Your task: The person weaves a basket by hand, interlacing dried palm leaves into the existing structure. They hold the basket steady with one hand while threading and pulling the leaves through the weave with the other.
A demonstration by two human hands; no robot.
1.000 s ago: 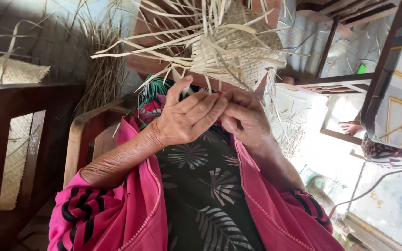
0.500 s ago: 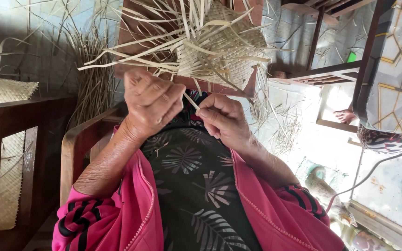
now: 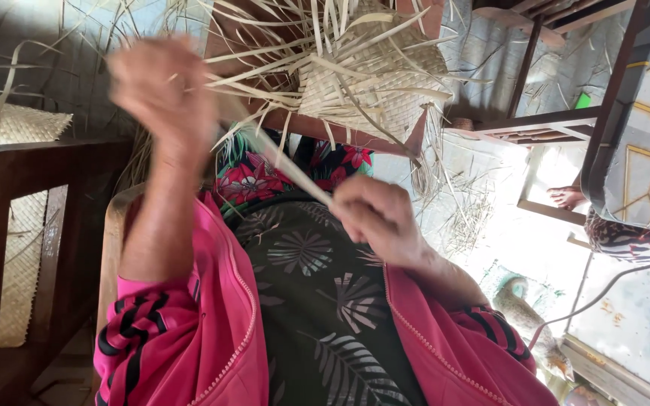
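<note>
A half-woven basket of pale palm-leaf strips (image 3: 374, 83) rests on my knees, with loose strip ends sticking out all round. One long pale strip (image 3: 287, 162) runs taut and slanted between my hands. My left hand (image 3: 163, 94) is raised at the upper left, blurred by motion, and closed on the strip's upper end. Lower and nearer my body, my right hand (image 3: 378, 218) pinches the strip's lower end above my leaf-patterned dress. Both arms wear pink sleeves with black stripes.
A dark wooden chair frame (image 3: 39, 188) stands at the left with a woven mat (image 3: 16, 248) behind it. Another person's bare foot (image 3: 566, 197) shows at the right beside a wooden frame (image 3: 551, 124). Leaf scraps (image 3: 468, 218) litter the floor.
My hands were together just under the basket. The left hand has swung up and to the left, the right hand has dropped toward my body, and a strip now stretches between them.
</note>
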